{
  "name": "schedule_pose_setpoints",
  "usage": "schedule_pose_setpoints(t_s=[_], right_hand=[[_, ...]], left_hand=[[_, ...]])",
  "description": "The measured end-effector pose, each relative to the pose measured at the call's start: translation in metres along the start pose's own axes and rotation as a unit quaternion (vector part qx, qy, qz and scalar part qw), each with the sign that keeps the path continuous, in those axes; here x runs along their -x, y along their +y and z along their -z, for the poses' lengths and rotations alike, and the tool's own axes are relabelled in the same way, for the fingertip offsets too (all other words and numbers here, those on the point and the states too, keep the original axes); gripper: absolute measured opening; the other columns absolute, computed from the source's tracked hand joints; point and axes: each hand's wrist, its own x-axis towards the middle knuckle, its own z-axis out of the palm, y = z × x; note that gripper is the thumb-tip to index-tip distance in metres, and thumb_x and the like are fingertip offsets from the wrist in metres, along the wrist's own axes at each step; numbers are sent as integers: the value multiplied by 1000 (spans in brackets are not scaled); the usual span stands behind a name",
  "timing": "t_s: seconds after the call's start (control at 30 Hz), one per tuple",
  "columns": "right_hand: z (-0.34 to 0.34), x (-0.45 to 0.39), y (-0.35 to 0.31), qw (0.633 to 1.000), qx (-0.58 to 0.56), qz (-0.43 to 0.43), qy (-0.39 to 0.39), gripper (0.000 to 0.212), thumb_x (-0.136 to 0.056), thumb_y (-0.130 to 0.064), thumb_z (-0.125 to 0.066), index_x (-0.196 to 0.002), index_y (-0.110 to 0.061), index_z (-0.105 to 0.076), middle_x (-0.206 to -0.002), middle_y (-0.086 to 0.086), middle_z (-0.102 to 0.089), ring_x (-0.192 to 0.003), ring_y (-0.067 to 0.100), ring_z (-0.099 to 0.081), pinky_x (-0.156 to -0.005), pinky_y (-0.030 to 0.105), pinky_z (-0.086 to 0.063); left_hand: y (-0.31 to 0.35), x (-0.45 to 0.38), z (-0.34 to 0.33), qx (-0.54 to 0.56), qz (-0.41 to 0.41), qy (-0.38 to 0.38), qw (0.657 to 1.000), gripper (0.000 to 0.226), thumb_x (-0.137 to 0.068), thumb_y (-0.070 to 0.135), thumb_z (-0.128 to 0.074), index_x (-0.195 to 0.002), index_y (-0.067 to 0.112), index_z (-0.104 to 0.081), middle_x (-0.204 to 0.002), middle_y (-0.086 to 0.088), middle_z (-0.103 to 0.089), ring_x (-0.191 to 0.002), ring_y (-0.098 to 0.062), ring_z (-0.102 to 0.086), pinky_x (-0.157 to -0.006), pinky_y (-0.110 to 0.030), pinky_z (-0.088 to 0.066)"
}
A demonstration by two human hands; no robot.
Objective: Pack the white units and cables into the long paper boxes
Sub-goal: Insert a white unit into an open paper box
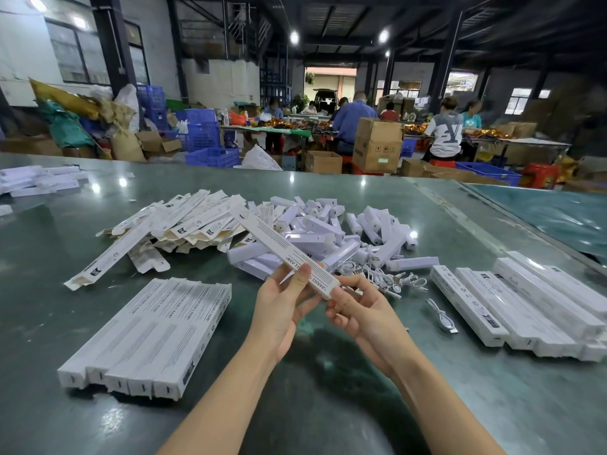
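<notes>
Head view, one long paper box (289,254) gripped by left hand (282,310) and right hand (358,310), five closed boxes (147,336) laid at left.

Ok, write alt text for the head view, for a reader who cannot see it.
Two bare hands, left hand and right hand, hold one long paper box above a green table. Behind lie a heap of white units, loose cables and flat boxes.
</notes>
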Motion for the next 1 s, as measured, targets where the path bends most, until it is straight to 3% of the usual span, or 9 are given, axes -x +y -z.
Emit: schedule_pose_setpoints(t_s=[0.23, 0.33, 0.43, 0.53, 0.67, 0.77, 0.83, 0.93, 1.0], right_hand=[[0, -1, 2, 1000, -19, 8, 9, 24, -73, -14, -69, -94, -5, -61, -79, 13, -62, -58, 17, -56, -52, 20, -48], [-1, 0, -1, 996, 90, 15, 23, 19, -85, -9, -67, -103, -11, -63, -84, 8, -63, -59, 14, -55, -53, 19, -45], [-4, -1, -4, 961, 254, 76, 76, 41, -85, -13, -71, -121, -27, -55, -100, 3, -64, -72, 11, -61, -64, 22, -49], [-6, 1, -9, 951, 241, 177, 81, 69, -80, -11, -77, -136, -32, -43, -105, 6, -67, -76, 14, -63, -75, 34, -52], [-4, 2, -14, 927, 260, 260, 68, 66, -78, -7, -78, -129, -40, -53, -105, 1, -68, -83, 23, -70, -75, 33, -56], [-8, 2, -10, 914, 277, 281, 95, 49, -77, -7, -79, -112, -38, -65, -89, -8, -70, -64, 8, -62, -61, 17, -48], [-9, 2, -8, 904, 278, 299, 124, 44, -76, -8, -80, -108, -35, -65, -87, -9, -70, -65, 7, -63, -60, 18, -48], [-8, 3, -7, 894, 264, 316, 176, 38, -79, -13, -79, -107, -28, -60, -85, -2, -70, -74, 19, -66, -65, 37, -53], [-7, 2, -5, 882, 280, 332, 181, 38, -79, -11, -78, -106, -26, -56, -83, -3, -69, -77, 18, -66, -69, 36, -53]], left_hand=[[0, 1, -2, -12, -10, -2, 1000, 37, -78, 18, -66, -111, 3, -61, -108, -20, -70, -86, -25, -73, -70, -31, -60], [3, 1, -4, -136, -100, 29, 985, 20, -85, 12, -69, -104, 13, -65, -100, -6, -75, -91, -20, -73, -77, -28, -59], [7, 2, 4, -404, -294, 103, 860, 25, -87, 9, -72, -109, 21, -70, -97, 13, -72, -95, -9, -67, -82, -12, -48], [10, 0, 14, -519, -397, 114, 748, 49, -80, -12, -68, -123, 12, -69, -117, -2, -67, -111, -25, -61, -103, -36, -45], [10, -8, 21, -583, -414, 154, 682, 54, -72, -16, -71, -118, 13, -72, -118, -10, -68, -117, -34, -58, -108, -48, -36], [6, -9, 22, -580, -385, 154, 701, 58, -72, -16, -71, -122, 13, -69, -128, -14, -57, -127, -34, -46, -108, -52, -37], [2, -6, 17, -550, -347, 173, 739, 58, -76, -7, -75, -130, 10, -60, -132, -12, -48, -128, -23, -39, -109, -40, -33], [0, -2, 6, -429, -234, 170, 856, 29, -88, 27, -71, -113, 17, -60, -108, 8, -61, -94, 2, -54, -93, -30, -45], [-1, 2, -3, -329, -117, 115, 930, 45, -83, 58, -60, -95, 16, -68, -82, 4, -73, -68, -1, -64, -66, -29, -48]])
